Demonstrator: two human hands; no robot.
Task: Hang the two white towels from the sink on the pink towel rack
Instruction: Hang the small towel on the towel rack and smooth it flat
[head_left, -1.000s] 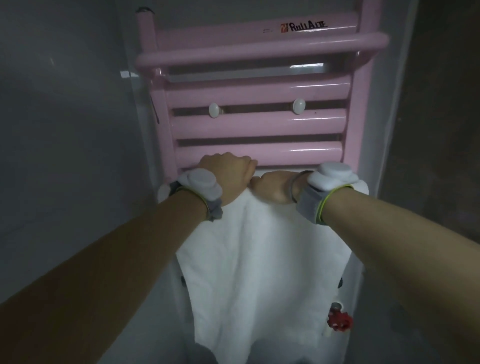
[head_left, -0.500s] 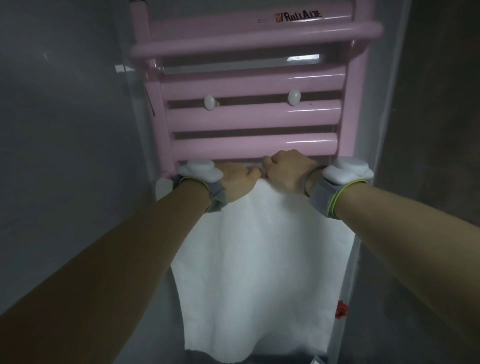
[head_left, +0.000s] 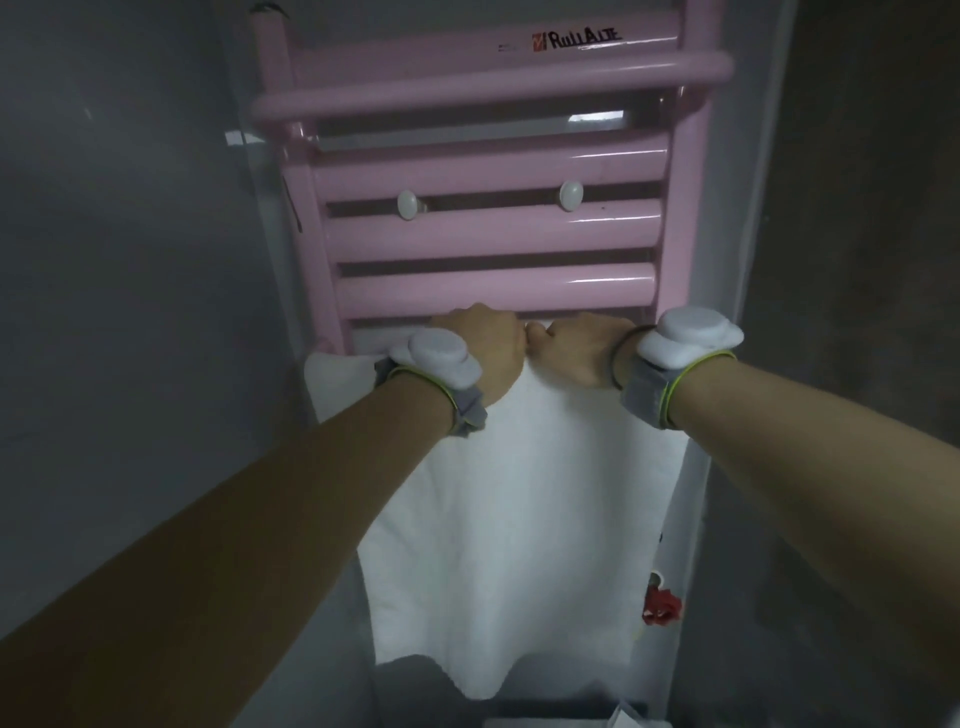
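Observation:
A white towel (head_left: 519, 499) hangs down in front of the lower part of the pink towel rack (head_left: 493, 231). Its top edge lies at a bar just under the lowest visible pink bar. My left hand (head_left: 485, 353) and my right hand (head_left: 576, 353) sit side by side at the middle of that top edge, both closed on the cloth with knuckles toward the rack. The fingers are hidden behind the hands. A towel corner (head_left: 332, 379) sticks out left of the rack. Only one towel is in view.
Two white knobs (head_left: 408, 204) (head_left: 571, 195) stand between the rack's middle bars. A red valve (head_left: 660, 605) sits low on the right beside the towel. A grey wall stands close on the left and a dark wall on the right.
My two hands have stayed close together on the towel's top edge, shifting slightly along the bar. The towel's lower edge has swung and hangs a bit differently.

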